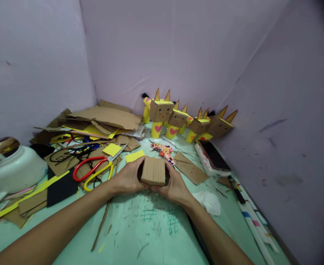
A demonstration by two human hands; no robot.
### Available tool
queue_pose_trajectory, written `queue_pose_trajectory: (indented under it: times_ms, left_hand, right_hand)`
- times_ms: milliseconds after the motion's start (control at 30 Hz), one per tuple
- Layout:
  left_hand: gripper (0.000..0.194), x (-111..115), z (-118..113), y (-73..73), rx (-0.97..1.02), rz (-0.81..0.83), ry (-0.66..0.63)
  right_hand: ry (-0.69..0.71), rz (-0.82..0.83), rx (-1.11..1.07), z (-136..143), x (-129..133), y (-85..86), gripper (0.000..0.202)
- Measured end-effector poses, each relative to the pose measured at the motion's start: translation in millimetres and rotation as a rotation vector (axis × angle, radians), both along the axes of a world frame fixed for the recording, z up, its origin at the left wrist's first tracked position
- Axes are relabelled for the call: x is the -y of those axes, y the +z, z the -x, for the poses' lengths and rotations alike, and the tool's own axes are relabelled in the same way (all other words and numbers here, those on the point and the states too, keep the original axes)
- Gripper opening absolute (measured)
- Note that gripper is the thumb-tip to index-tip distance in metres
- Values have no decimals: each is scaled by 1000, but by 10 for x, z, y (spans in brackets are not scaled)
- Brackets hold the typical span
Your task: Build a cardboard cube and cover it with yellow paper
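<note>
A small brown cardboard box (153, 171) is held just above the green table, near the middle of the view. My left hand (131, 176) grips its left side, and my right hand (175, 184) grips its right side, fingers curled round it on both. Just left of my left hand lie scissors (95, 169) with red and yellow handles, their blades pointing away over a yellow paper piece (112, 149). Beyond the box, a patterned scrap (164, 151) and a flat cardboard piece (191, 168) rest on the table.
Yellow figures with cardboard heads (162, 110) stand at the back wall. Cardboard sheets (104, 117) are piled at the back left, with a white pot (21, 167) at the left. A phone (213, 155), crumpled tissue (208, 202) and white tubes (254, 224) lie to the right.
</note>
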State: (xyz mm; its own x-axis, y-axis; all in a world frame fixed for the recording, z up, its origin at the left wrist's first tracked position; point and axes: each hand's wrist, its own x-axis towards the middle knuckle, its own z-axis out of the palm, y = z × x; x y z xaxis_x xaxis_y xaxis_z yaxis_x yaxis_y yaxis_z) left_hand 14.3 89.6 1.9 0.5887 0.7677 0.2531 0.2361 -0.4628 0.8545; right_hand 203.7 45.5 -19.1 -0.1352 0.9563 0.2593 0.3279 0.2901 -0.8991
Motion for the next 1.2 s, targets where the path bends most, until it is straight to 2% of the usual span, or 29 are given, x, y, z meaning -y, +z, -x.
queue_pose_trajectory:
  times_ms: [133, 267, 333, 567, 867, 1067, 1200]
  left_hand:
    - [64, -11, 10, -7, -40, -14, 27]
    - [73, 15, 29, 15, 9, 72, -97]
    - [75, 23, 31, 28, 8, 96, -137]
    - [64, 9, 5, 121, -120, 14, -67]
    - [66, -24, 31, 76, -104, 23, -164]
    - [70, -22, 24, 80, -99, 56, -151]
    - [70, -30, 21, 60, -89, 14, -126]
  right_hand:
    - [-5, -2, 24, -7, 3, 13, 73]
    - [22, -33, 7, -7, 31, -21, 87]
    - [29, -52, 17, 7, 46, -5, 85]
    - [3, -38, 53, 68, 55, 153, 68]
    - [34, -50, 15, 41, 34, 109, 72]
    - [39, -17, 1, 53, 35, 108, 71]
    - [49, -17, -29, 58, 33, 100, 68]
